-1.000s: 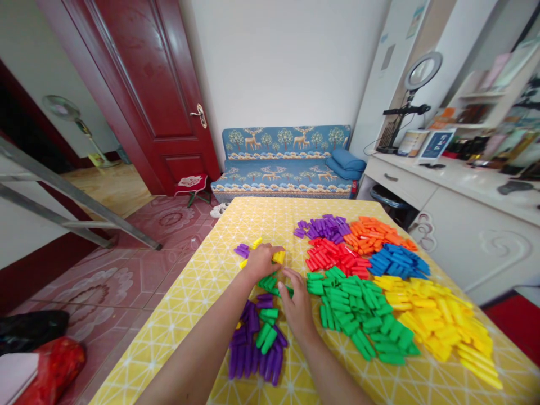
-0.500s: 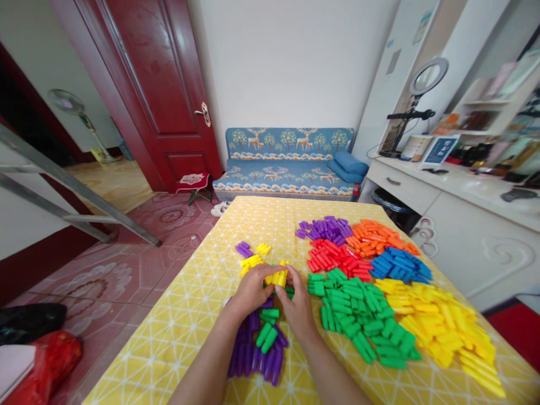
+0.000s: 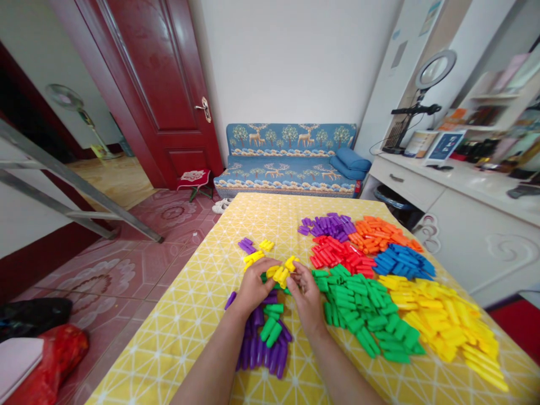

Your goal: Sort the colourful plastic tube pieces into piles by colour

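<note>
Between my hands is a small cluster of yellow tube-shaped building blocks (image 3: 280, 274). My left hand (image 3: 254, 286) pinches its left side, and my right hand (image 3: 307, 293) has its thumb and fingers closed on the right side. Just below, purple blocks (image 3: 264, 355) lie grouped on the table with a few green blocks (image 3: 270, 331) on top of them. Past my left hand are more yellow blocks (image 3: 253, 259), a small yellow piece (image 3: 266, 245) and a small purple piece (image 3: 247, 245). My fingers partly hide the cluster and what lies under it.
Right of my hands, blocks lie sorted by colour: green (image 3: 358, 304), yellow (image 3: 451, 315), red (image 3: 341, 256), blue (image 3: 405, 262), orange (image 3: 382, 234) and purple (image 3: 331, 226). The yellow patterned cloth (image 3: 181, 326) covers the table. Beyond stands a blue sofa (image 3: 291, 169); a white desk (image 3: 472, 197) is at right.
The yellow cluster has turned in my fingers and now shows more of its pieces. My right hand has shifted slightly right, and the view has moved a little.
</note>
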Demonstrator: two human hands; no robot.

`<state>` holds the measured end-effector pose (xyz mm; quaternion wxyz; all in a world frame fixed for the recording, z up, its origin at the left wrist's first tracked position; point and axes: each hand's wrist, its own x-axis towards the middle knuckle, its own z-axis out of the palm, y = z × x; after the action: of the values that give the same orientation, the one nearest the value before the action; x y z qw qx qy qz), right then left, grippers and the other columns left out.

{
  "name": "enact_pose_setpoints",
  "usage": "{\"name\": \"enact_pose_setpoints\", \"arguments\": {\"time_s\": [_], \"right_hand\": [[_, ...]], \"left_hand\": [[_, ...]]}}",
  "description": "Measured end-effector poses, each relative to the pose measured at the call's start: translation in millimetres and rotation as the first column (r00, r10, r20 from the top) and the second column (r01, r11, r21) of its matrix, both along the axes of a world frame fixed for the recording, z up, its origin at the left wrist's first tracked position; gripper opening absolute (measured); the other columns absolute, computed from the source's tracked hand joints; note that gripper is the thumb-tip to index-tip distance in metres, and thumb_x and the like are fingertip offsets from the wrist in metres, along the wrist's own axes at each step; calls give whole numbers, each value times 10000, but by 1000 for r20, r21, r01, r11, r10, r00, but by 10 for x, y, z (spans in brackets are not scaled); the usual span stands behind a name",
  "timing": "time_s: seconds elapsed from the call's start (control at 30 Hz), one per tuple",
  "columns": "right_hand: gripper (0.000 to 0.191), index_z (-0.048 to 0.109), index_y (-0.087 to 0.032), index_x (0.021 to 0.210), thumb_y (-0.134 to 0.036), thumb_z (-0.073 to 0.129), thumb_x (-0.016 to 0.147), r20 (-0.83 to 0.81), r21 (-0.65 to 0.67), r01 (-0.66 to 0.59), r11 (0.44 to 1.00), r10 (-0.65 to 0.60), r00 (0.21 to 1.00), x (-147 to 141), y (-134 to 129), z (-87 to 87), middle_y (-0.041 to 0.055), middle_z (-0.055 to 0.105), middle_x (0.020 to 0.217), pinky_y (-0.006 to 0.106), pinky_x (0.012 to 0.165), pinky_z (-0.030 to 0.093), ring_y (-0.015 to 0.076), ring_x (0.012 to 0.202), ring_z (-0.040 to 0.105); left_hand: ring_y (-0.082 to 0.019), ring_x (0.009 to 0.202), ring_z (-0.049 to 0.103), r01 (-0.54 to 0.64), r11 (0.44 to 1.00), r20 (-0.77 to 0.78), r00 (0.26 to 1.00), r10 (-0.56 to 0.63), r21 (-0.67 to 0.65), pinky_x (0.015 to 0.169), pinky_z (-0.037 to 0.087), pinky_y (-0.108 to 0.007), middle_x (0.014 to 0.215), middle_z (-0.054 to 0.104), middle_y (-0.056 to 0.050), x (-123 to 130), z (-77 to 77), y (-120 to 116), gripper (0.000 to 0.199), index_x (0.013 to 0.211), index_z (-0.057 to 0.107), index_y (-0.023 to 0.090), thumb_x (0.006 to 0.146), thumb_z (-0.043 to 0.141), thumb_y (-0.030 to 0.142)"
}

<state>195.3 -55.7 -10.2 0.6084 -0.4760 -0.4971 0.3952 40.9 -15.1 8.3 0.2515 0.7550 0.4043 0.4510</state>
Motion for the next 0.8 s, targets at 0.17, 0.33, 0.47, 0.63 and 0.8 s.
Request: {"name": "enact_pose_setpoints", "arguments": {"time_s": [0.17,0.33,0.47,0.63,0.8], "right_hand": [[572,505,-195,1318,-395,650,803,-28,-23,-53,998,53,998,3,-8,3,102,659,1122,423,947,499,245,1065,625],[536,515,-211,1288,-333,648,783,-6,6,-64,998,64,998,-8,9,-36,95,632,1168,423,951,495,239,1081,611],[407,587,-208,1181,-291,626,784,88,66,-95,993,89,992,-1,7,-14,86,639,1171,417,952,488,238,1078,607],[352,625,-207,1130,-260,609,782,194,95,-123,988,103,976,7,4,30,76,663,1139,417,946,479,238,1061,608],[221,647,-202,952,-154,547,760,261,218,-53,975,-6,965,17,-17,32,59,651,1045,394,954,458,215,1039,588]], "left_hand": [[-219,1021,628,-33,999,-97,995,35,13,939,480,-358,1074,699,-71,-11,8,-6,297,1078,700,210,781,690,216],[-219,1044,621,-57,998,-135,989,60,27,952,475,-361,1098,695,-69,-4,3,-16,281,1092,691,216,813,666,234],[-231,1077,616,-66,997,-144,987,71,35,962,471,-386,1145,687,-78,-6,7,-26,338,1165,658,221,845,645,331],[-220,1056,628,-29,999,-128,991,32,26,957,477,-374,1116,702,-69,-15,4,-26,317,1139,678,232,842,656,339],[-213,1036,636,-47,998,-115,992,51,38,954,486,-372,1097,707,-60,-7,-20,-12,315,1097,696,230,797,650,144]]}}
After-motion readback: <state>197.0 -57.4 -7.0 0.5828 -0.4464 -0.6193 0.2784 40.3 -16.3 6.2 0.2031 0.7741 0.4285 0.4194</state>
